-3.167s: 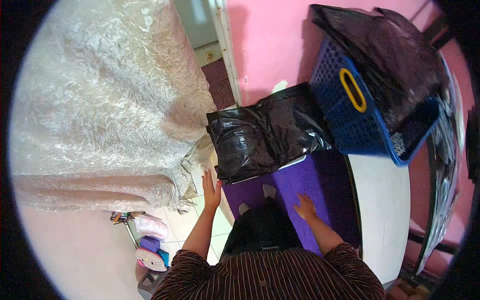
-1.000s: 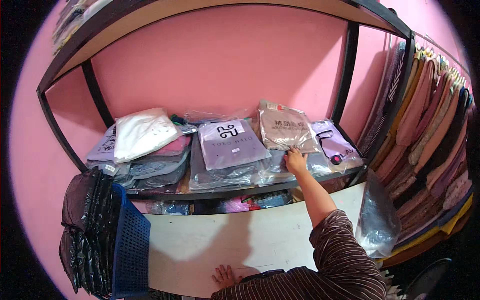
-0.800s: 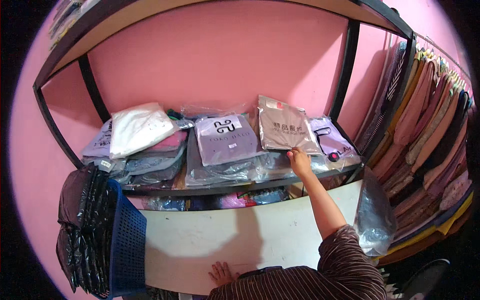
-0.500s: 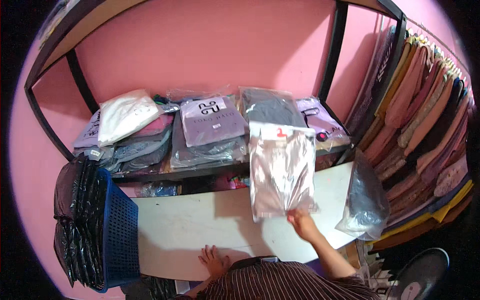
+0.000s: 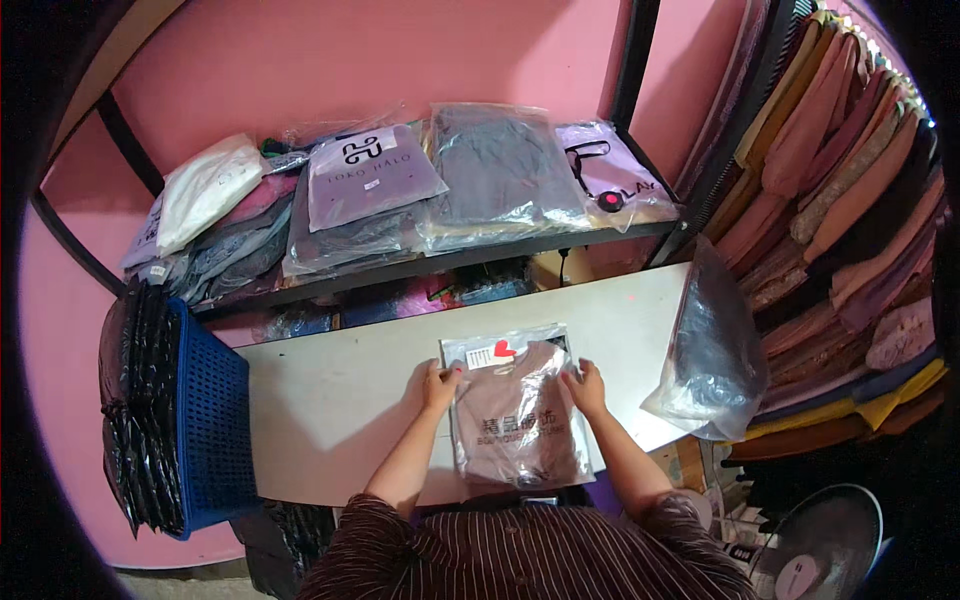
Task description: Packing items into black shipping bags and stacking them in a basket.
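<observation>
from here, the left hand and right hand each pinch 1 side of the bag over the table, probably to keep its limp plastic flat.

Dark fisheye rim, glare on packet

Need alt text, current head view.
A person's left hand and right hand hold opposite sides of a folded grey-brown garment in clear plastic over a white table. Behind: a black-framed shelf of bagged clothes. Left: a blue perforated basket with black plastic bags; right: hanging clothes.
</observation>
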The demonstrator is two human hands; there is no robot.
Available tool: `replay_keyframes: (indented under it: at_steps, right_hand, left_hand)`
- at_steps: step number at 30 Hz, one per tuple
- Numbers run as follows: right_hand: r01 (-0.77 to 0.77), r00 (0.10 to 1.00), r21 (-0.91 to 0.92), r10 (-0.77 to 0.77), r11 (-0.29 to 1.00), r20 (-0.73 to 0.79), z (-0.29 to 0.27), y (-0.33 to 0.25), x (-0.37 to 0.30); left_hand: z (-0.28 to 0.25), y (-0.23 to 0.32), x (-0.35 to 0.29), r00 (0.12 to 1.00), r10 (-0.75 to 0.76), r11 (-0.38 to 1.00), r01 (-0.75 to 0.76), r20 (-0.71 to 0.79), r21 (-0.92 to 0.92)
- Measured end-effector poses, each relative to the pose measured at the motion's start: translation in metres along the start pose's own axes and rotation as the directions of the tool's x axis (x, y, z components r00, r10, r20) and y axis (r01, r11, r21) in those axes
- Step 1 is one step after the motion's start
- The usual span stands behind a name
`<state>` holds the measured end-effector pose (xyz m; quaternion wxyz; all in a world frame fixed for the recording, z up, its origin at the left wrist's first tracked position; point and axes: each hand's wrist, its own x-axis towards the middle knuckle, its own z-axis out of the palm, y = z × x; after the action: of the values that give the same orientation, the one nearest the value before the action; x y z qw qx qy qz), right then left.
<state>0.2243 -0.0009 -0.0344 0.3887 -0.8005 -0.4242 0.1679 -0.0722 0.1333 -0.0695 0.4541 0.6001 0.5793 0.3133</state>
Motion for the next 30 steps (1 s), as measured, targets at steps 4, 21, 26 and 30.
replay_keyframes:
  at_steps: [4, 21, 26, 30]
  right_hand:
    - [-0.391, 0.917, 0.383, 0.322, 0.837, 0.234, 0.04, 0.011, 0.057]
    - [0.229, 0.865, 0.731, -0.479, 0.643, 0.15, -0.183, -0.152, 0.071]
    - [0.317, 0.839, 0.789, -0.544, 0.526, 0.025, -0.205, -0.169, 0.058]
    - [0.475, 0.755, 0.639, -0.653, 0.604, 0.056, -0.209, -0.161, 0.069]
  left_hand:
    - [0.018, 0.016, 0.016, 0.93, -0.359, 0.847, 0.36, 0.079, -0.391]
    - [-0.097, 0.25, -0.117, 0.856, 0.401, 0.734, -0.514, -0.327, -0.444]
    - [-0.093, 0.266, -0.143, 0.843, 0.389, 0.847, -0.486, -0.371, -0.217]
    - [-0.096, 0.268, -0.141, 0.863, 0.361, 0.884, -0.438, -0.354, -0.166]
